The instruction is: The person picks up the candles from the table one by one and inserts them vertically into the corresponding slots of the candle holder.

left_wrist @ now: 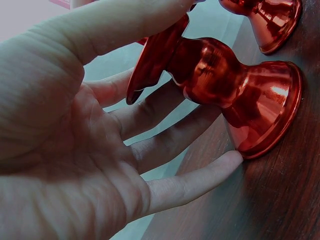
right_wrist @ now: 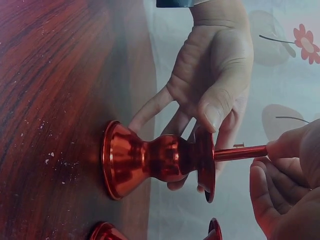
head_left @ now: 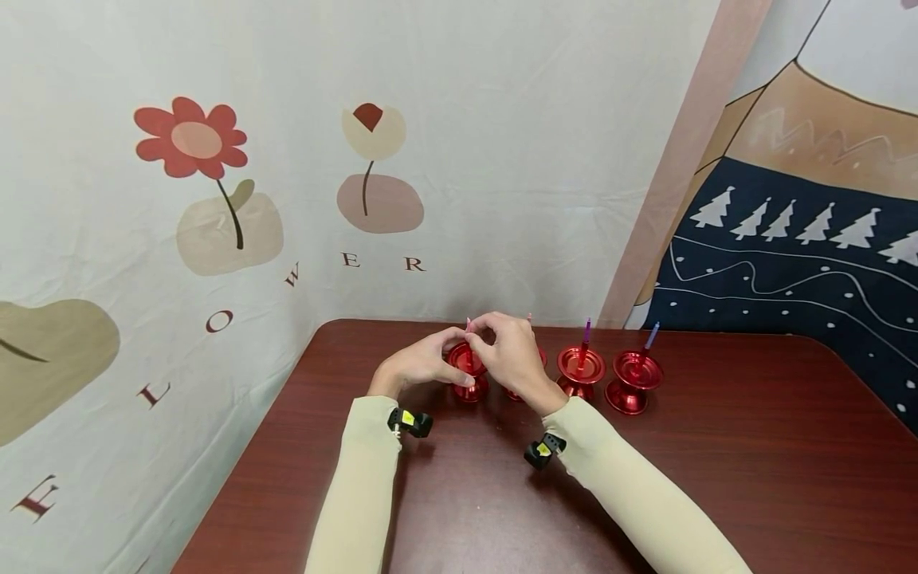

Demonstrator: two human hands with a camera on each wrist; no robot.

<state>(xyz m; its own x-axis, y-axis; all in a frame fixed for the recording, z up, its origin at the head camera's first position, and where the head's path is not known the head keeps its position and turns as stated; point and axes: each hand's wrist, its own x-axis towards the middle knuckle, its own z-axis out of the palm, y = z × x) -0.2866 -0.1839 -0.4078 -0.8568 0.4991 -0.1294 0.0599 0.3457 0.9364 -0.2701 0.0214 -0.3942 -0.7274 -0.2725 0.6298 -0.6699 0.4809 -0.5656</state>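
Note:
At the left end of a row, a shiny red candle holder (head_left: 469, 388) stands on the table. My left hand (head_left: 423, 361) grips it around its dish, the thumb on the near side and the fingers behind, as the left wrist view shows on the holder (left_wrist: 205, 67). Above the dish my right hand (head_left: 515, 355) pinches a thin pink candle (head_left: 468, 324) at the top of the holder's upright tube (right_wrist: 240, 153). In the right wrist view the fingertips of my right hand (right_wrist: 292, 185) cover the candle's lower end.
Right of my hands stand a red holder with a purple candle (head_left: 587, 330) and another with a blue-violet candle (head_left: 652, 336). Partly behind my right hand is one more holder (head_left: 542, 357), a pink candle tip (head_left: 529, 317) above it. A printed cloth (head_left: 502, 159) hangs behind the brown table (head_left: 473, 510).

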